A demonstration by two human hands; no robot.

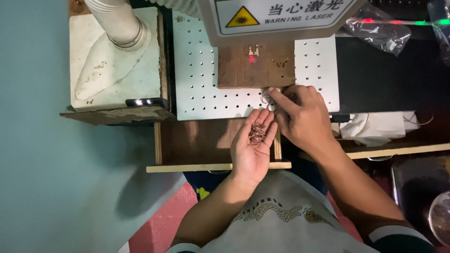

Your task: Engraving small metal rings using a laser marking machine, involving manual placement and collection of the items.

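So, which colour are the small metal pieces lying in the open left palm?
Coppery pink-brown, seen in the head view: small metal pieces piled on the left hand.

The small coppery metal pieces [257,133] heaped in the cupped left hand [251,149] are too tiny and tangled to tell their shape; the right hand [300,116] covers whatever its fingers [280,100] press at the edge of the brown wooden block [234,70]; a thin wire ring [267,98] beside them is half hidden; the grey machine head with a yellow warning triangle [276,18] is cut off by the top edge; both forearms run out at the bottom; the round glass rim [440,218] at right is blurred and cropped.
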